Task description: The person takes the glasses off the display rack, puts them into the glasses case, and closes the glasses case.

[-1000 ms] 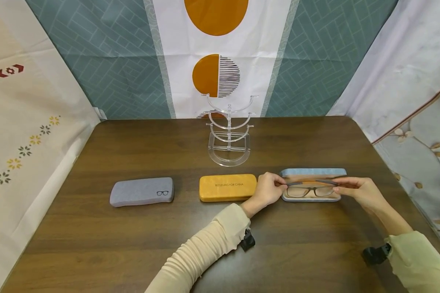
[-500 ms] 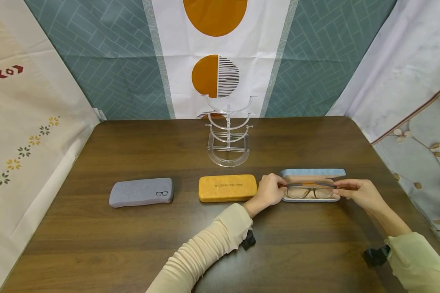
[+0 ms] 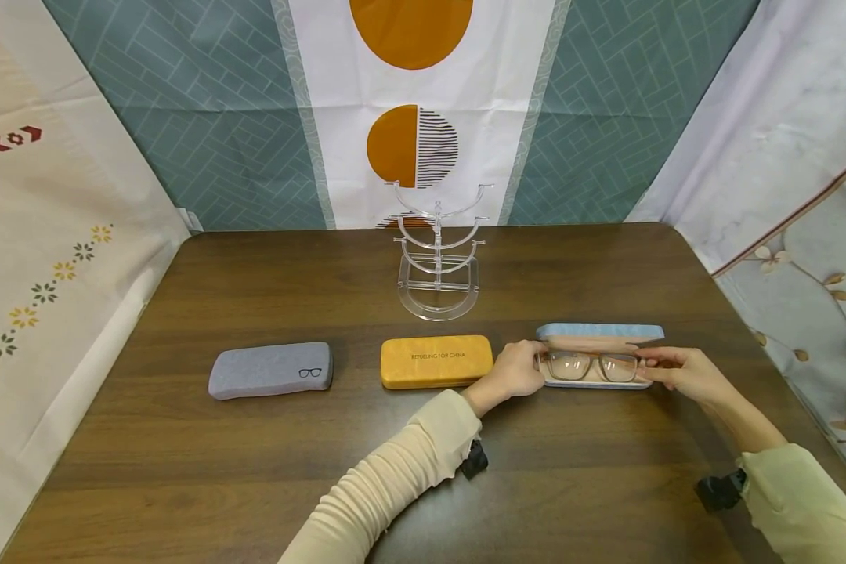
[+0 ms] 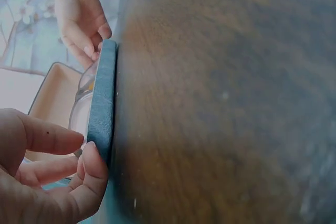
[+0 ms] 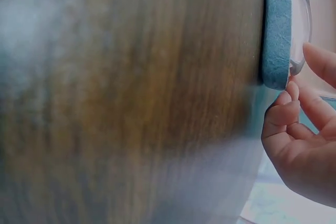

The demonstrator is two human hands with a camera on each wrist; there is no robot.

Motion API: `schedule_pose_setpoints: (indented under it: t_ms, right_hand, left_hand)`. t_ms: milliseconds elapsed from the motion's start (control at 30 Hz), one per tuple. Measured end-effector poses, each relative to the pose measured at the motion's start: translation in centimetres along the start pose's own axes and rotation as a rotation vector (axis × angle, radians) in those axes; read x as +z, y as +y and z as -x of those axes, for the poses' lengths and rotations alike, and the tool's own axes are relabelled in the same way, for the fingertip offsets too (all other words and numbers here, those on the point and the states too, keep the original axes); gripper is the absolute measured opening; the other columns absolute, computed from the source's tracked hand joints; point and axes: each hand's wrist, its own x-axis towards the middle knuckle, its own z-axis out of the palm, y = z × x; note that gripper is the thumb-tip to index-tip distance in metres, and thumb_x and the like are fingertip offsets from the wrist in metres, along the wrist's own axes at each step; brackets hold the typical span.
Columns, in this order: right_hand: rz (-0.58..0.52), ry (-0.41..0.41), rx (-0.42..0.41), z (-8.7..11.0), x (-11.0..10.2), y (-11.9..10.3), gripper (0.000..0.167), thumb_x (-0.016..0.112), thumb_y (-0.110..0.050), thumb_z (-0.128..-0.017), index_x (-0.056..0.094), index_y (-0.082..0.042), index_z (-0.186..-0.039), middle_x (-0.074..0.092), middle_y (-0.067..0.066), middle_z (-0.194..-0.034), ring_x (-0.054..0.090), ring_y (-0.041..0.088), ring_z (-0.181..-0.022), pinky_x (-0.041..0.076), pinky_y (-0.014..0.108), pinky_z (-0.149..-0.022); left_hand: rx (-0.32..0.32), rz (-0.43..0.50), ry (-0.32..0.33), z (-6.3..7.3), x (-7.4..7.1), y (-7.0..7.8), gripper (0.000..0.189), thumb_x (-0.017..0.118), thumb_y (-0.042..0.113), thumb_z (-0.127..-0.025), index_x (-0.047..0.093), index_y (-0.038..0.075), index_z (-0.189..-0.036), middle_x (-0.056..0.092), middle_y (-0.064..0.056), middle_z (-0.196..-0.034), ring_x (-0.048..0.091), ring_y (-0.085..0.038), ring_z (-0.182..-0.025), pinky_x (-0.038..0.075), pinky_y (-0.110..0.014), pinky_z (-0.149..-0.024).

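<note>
A pair of eyeglasses (image 3: 569, 366) lies low in an open light-blue glasses case (image 3: 599, 330), lenses facing up, in the head view. My left hand (image 3: 516, 370) holds the frame's left end, thumb and finger close together at its corner. At the opposite end my right hand (image 3: 691, 374) has its fingertips around the frame, beside the case's edge. In the left wrist view the case's blue wall (image 4: 102, 95) partly hides the glasses. The right wrist view shows a frame corner (image 5: 297, 67) by the right fingertips. The folded temples are mostly hidden.
Left of the open case lies a closed yellow glasses case (image 3: 437, 362), close to my left wrist. Farther left is a closed grey glasses case (image 3: 271, 370). A clear tiered glasses stand (image 3: 439, 313) stands towards the back of the brown wooden table (image 3: 289, 274).
The eyeglasses have come down into the blue case and tilted, so the lenses show more and the dark and orange temples no longer show. Both hands stay at their ends.
</note>
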Motion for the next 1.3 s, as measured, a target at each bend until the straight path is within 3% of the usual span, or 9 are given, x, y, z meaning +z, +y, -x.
schedule_pose_setpoints:
  t_ms: [200,367,533,633,700,900,1000,1200,1300]
  right_hand:
    - [-0.014,0.005,0.064,0.4,-0.3,-0.3,0.05,0.066,-0.016,-0.084,0.049,0.016,-0.119,0.053,-0.005,-0.082,0.046,0.01,-0.058,0.041,0.027,-0.051]
    - [-0.022,0.022,0.091,0.9,-1.0,-0.6,0.048,0.064,-0.019,-0.086,0.048,0.014,-0.117,0.057,-0.014,-0.084,0.053,0.007,-0.07,0.045,0.028,-0.057]
    - [-0.044,0.034,0.101,1.3,-1.5,-1.1,0.022,0.061,-0.018,-0.088,0.056,-0.001,-0.101,0.055,-0.016,-0.08,0.053,0.009,-0.071,0.046,0.027,-0.06]
    - [-0.101,0.078,0.084,1.5,-1.8,-1.5,0.004,0.058,-0.017,-0.09,0.056,-0.014,-0.09,0.055,-0.014,-0.078,0.052,0.009,-0.07,0.046,0.024,-0.059]
    - [-0.132,0.125,0.055,1.4,-1.8,-1.7,0.002,0.057,-0.019,-0.091,0.055,-0.018,-0.091,0.056,-0.015,-0.079,0.053,0.006,-0.072,0.046,0.022,-0.06]
    - [-0.079,0.221,0.023,0.7,-1.9,-2.2,0.042,0.052,-0.032,-0.092,0.05,-0.009,-0.128,0.052,-0.027,-0.098,0.052,-0.008,-0.081,0.047,0.015,-0.065]
    - [-0.074,0.215,0.048,0.0,-1.9,-2.3,0.056,0.052,-0.036,-0.091,0.043,-0.001,-0.134,0.047,-0.03,-0.103,0.052,-0.011,-0.083,0.045,0.012,-0.068]
    - [-0.16,0.178,0.018,-1.2,-1.7,-2.4,0.049,0.053,-0.031,-0.092,0.05,0.002,-0.128,0.055,-0.029,-0.099,0.05,-0.013,-0.089,0.047,0.014,-0.069]
    - [-0.139,0.133,0.006,-1.4,-1.7,-2.5,0.047,0.052,-0.031,-0.093,0.053,0.003,-0.124,0.057,-0.027,-0.099,0.049,-0.012,-0.091,0.047,0.016,-0.072]
  left_hand:
    - [0.06,0.035,0.06,0.5,-0.3,-0.3,0.041,0.057,-0.004,-0.073,0.063,0.005,-0.113,0.047,0.006,-0.056,0.037,-0.002,-0.044,0.03,-0.014,-0.042]
    - [0.08,0.12,0.082,1.1,-1.0,-0.2,0.027,0.061,0.001,-0.077,0.066,0.003,-0.104,0.055,0.004,-0.064,0.044,-0.002,-0.05,0.036,-0.014,-0.047]
    - [0.094,0.177,0.124,1.5,-2.0,0.0,0.013,0.063,0.005,-0.079,0.066,0.004,-0.091,0.056,0.004,-0.068,0.047,-0.003,-0.057,0.038,-0.014,-0.052]
    - [0.12,0.184,0.194,1.5,-2.5,0.1,0.008,0.063,0.008,-0.08,0.066,0.006,-0.087,0.059,0.003,-0.069,0.049,-0.003,-0.06,0.038,-0.013,-0.056]
    - [0.132,0.21,0.244,1.4,-2.7,0.2,0.008,0.063,0.01,-0.081,0.066,0.005,-0.088,0.061,0.0,-0.073,0.052,-0.005,-0.062,0.04,-0.014,-0.058]
    - [0.139,0.252,0.327,0.4,-2.8,0.3,0.021,0.062,0.015,-0.085,0.064,0.002,-0.102,0.064,-0.011,-0.095,0.06,-0.018,-0.084,0.045,-0.018,-0.073]
    - [0.137,0.236,0.34,-0.1,-2.5,0.2,0.024,0.061,0.016,-0.086,0.065,0.002,-0.105,0.064,-0.01,-0.103,0.06,-0.02,-0.094,0.044,-0.021,-0.081]
    - [0.131,0.272,0.308,-0.9,-2.0,0.6,0.024,0.06,0.017,-0.088,0.066,0.005,-0.108,0.065,-0.005,-0.108,0.058,-0.017,-0.101,0.044,-0.021,-0.084]
    - [0.145,0.303,0.285,-1.2,-1.7,0.9,0.022,0.061,0.016,-0.088,0.068,0.005,-0.105,0.067,-0.005,-0.103,0.059,-0.011,-0.09,0.045,-0.017,-0.074]
